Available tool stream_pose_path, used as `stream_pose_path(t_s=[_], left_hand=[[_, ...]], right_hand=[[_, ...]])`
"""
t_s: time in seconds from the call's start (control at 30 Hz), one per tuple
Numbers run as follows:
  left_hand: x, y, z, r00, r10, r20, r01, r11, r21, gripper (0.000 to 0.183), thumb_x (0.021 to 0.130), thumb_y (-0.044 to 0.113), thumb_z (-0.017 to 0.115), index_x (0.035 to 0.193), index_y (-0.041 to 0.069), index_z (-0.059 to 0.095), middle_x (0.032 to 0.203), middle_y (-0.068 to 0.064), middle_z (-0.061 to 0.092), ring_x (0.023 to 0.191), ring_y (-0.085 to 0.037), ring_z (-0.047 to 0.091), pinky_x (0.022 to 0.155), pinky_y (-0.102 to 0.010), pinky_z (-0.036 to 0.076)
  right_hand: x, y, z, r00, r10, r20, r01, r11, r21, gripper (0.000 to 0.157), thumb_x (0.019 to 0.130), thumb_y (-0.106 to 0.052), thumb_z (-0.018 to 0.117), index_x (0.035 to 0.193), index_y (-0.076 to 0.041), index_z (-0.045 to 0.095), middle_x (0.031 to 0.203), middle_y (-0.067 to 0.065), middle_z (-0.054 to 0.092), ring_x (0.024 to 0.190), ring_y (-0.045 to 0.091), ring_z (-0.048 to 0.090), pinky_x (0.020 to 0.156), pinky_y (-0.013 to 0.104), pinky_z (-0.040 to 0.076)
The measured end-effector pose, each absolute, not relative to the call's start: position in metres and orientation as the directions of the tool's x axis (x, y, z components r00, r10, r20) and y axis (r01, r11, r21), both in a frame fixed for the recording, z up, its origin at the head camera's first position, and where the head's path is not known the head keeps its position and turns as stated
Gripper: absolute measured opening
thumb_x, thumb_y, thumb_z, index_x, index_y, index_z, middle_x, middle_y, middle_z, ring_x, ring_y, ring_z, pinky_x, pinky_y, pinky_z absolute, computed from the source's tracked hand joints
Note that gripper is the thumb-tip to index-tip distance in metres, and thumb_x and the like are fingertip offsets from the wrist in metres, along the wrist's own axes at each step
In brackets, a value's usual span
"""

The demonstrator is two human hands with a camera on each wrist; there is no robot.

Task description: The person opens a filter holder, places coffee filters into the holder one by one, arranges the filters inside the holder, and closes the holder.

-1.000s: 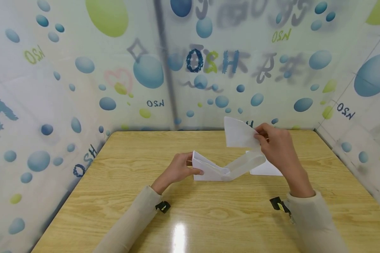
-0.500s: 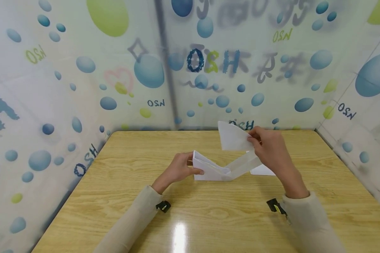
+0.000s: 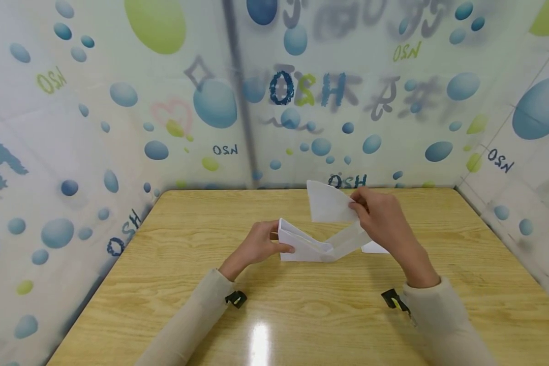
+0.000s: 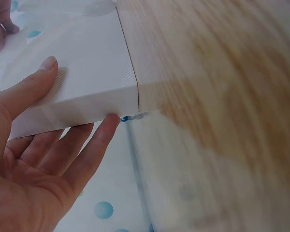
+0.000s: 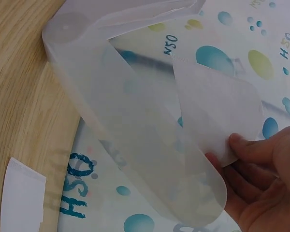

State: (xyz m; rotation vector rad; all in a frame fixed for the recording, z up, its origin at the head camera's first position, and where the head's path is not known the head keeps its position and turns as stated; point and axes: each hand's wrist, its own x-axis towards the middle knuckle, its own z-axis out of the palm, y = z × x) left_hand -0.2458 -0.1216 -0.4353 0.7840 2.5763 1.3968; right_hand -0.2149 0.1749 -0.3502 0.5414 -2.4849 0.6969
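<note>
My left hand [image 3: 258, 243] holds a shallow white case [image 3: 304, 251] at its left end, standing on its long edge on the table. The thumb presses one broad face, and the fingers are behind the end wall. From the case's right end a translucent lid [image 5: 130, 111] with a rounded tip swings out, wide apart from the case. My right hand [image 3: 384, 218] pinches a thin white sheet [image 3: 329, 203] by its right edge between thumb and fingers. In the head view the sheet is raised above the lid, its left end over the gap between lid and case.
Another white sheet [image 3: 374, 248] lies on the wooden table [image 3: 201, 223] behind the right hand, partly hidden in the head view. Walls with printed balloon-like dots [image 3: 215, 104] stand along the table's back and sides.
My right hand has moved left and slightly down with the white sheet, bringing it closer to the case. My left hand and the case have stayed where they were.
</note>
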Motion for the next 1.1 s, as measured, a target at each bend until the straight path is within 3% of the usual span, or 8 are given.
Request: stream_pose_path(t_s=[0.43,0.73,1.1], left_hand=[[-0.244,-0.122,-0.435,-0.861,0.486,0.148,0.39,0.446,0.806,0.037,0.084,0.01,0.086,0.118,0.008,0.072,0.115,-0.01,0.077,0.106,-0.028,0.077,0.087,-0.032,0.064],[-0.245,-0.122,-0.434,-0.857,0.491,0.157,0.396,0.432,0.81,0.035,0.084,0.01,0.087,0.116,0.008,0.072,0.114,-0.01,0.076,0.105,-0.028,0.077,0.087,-0.032,0.064],[-0.244,-0.122,-0.433,-0.855,0.493,0.159,0.397,0.427,0.812,0.036,0.084,0.01,0.086,0.117,0.007,0.072,0.114,-0.01,0.076,0.105,-0.028,0.077,0.086,-0.032,0.065]], right_hand=[[-0.214,0.166,-0.355,-0.774,-0.299,0.557,-0.539,0.773,-0.334,0.005,0.096,-0.006,0.071,0.095,-0.002,0.069,0.078,0.01,0.074,0.059,0.014,0.06,0.056,0.027,0.048],[-0.212,0.155,-0.359,-0.806,-0.335,0.489,-0.538,0.759,-0.367,0.004,0.099,-0.008,0.069,0.097,-0.004,0.07,0.078,0.007,0.073,0.06,0.011,0.055,0.058,0.026,0.047],[-0.214,0.151,-0.364,-0.773,-0.368,0.517,-0.588,0.722,-0.365,0.006,0.1,-0.008,0.068,0.095,-0.005,0.069,0.078,0.007,0.074,0.057,0.007,0.054,0.054,0.023,0.045]])
